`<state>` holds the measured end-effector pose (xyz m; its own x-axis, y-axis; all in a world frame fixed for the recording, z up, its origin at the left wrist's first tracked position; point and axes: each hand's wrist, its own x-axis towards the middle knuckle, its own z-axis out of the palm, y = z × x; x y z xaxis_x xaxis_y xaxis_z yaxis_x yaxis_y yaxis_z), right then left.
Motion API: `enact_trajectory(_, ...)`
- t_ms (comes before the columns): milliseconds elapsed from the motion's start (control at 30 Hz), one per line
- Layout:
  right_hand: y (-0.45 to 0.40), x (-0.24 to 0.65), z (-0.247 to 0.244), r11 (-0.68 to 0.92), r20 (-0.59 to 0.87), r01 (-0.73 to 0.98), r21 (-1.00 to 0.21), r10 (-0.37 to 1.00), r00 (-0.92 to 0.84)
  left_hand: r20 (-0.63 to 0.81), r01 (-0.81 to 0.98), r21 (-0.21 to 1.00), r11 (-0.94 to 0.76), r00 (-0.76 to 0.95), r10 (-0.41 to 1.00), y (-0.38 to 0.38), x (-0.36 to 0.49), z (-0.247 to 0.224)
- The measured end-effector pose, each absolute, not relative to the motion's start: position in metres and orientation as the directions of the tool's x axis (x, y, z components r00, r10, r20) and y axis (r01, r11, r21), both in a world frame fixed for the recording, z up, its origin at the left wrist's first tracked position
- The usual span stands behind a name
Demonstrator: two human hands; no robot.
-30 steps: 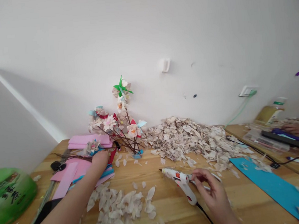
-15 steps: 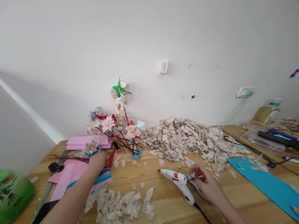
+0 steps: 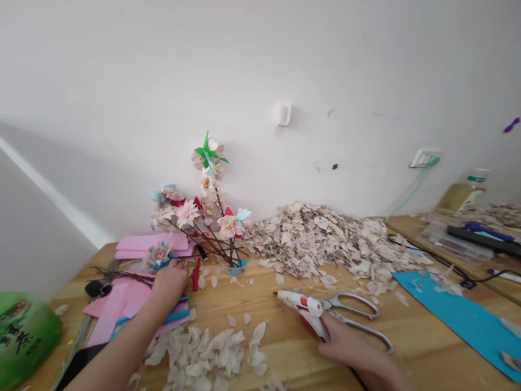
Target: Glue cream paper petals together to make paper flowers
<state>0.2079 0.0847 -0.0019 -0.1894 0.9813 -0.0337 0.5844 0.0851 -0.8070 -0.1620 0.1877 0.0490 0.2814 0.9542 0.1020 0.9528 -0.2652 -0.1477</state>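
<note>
My left hand (image 3: 171,283) rests over the pink and blue paper at the left, its fingers bent down and closed, and what lies under them is hidden. Just beyond it lies a flower with blue leaves (image 3: 158,256), its brown twigs pointing left. A narrow red piece (image 3: 195,274) is beside the fingertips. My right hand (image 3: 343,341) is wrapped round the handle of a white hot glue gun (image 3: 301,305), whose nozzle points left. Grey-handled scissors (image 3: 357,309) lie on the table right beside that hand.
Petal flowers on twigs (image 3: 229,226) stand in a small blue-based holder. Dried petals (image 3: 320,236) are heaped by the wall, with loose petals (image 3: 207,360) in front. A blue sheet (image 3: 475,322), cables and a bottle (image 3: 465,194) are at right; a green bag (image 3: 19,341) is at left.
My right hand has moved from the scissors to the glue gun and closed round its handle. My left hand has shifted slightly; less of the red piece beside it shows.
</note>
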Motion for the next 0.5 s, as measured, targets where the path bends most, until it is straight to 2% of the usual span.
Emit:
enact_trajectory(300,0.093,0.185,-0.016,0.108,0.062,0.563,-0.819,0.993,-0.101,0.328,0.895,-0.044,-0.443,0.432,0.84,0.165,-0.135,0.056)
enact_trajectory(500,0.086,0.169,-0.015,0.158,0.158,0.54,-0.827,0.986,-0.046,0.477,0.798,0.094,-0.596,0.489,0.73,0.086,-0.064,0.078)
